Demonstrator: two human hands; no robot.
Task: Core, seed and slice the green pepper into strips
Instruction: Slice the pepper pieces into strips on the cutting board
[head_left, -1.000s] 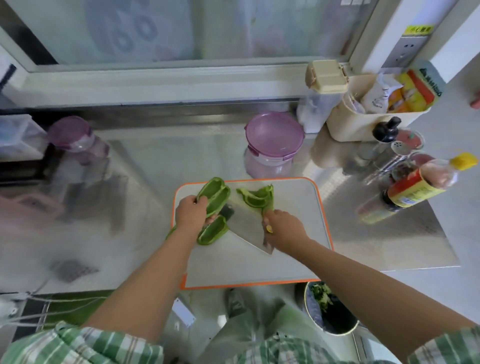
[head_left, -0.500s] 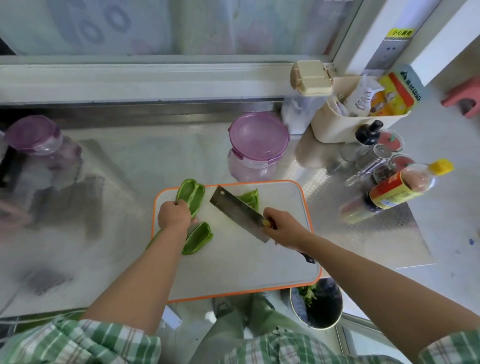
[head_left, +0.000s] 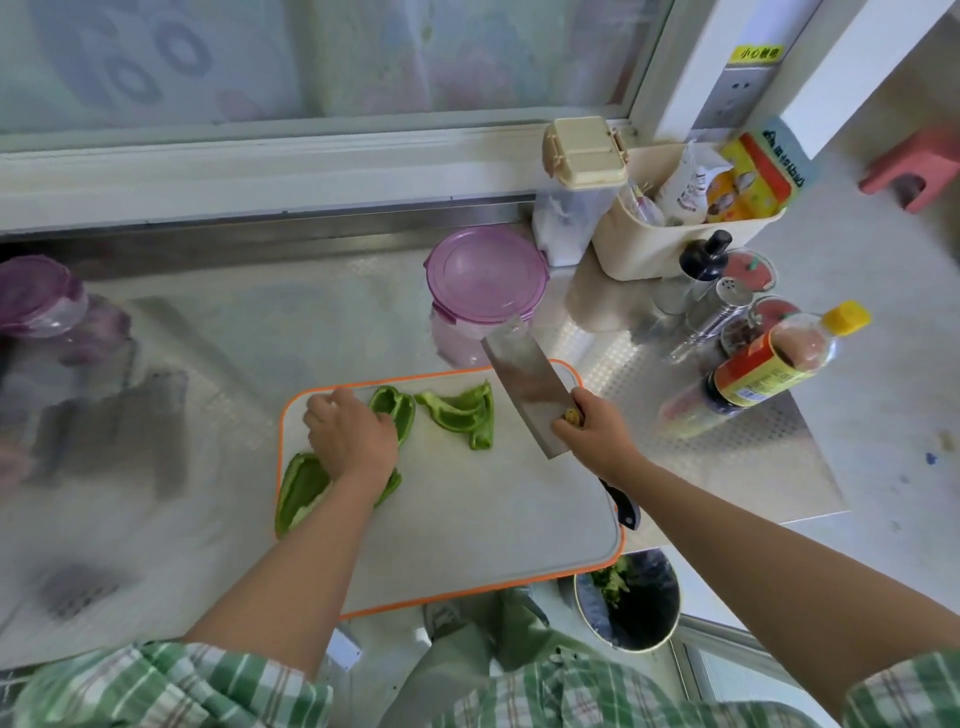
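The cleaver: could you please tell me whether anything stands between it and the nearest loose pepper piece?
Nothing visible does. The cleaver, gripped by the right hand, is just right of that pepper piece, only bare cutting board between; the left hand is further left.

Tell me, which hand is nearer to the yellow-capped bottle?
Right. The right hand, gripping the cleaver, is at the board's right edge, the side facing the bottle; the left hand is over pepper pieces near the board's left edge, farther away.
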